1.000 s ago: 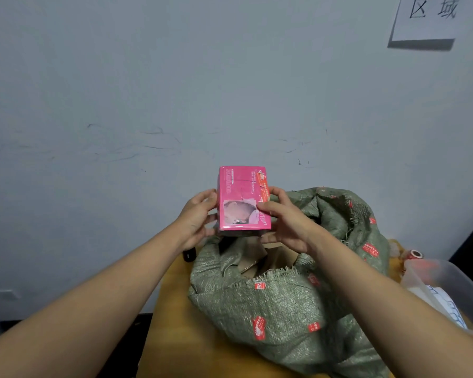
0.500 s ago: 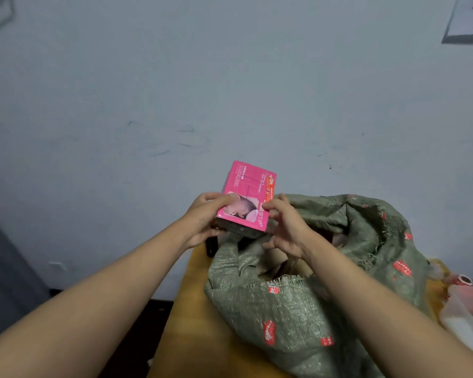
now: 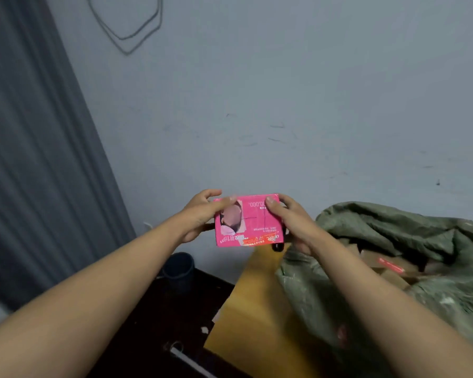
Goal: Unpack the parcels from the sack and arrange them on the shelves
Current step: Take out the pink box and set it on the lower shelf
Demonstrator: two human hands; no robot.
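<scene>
While left hand (image 3: 200, 216) & right hand (image 3: 290, 216) pinch only the ends of the pink parcel (image 3: 249, 221), held in air at 9 o'clock of the sack (image 3: 388, 268) & past the worktop (image 3: 257, 309) edge, a slack grip could drop it to the floor; no shelves visible.

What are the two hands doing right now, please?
Left hand: grips the left end of the pink parcel.
Right hand: grips the parcel's right end, thumb on its face.
</scene>
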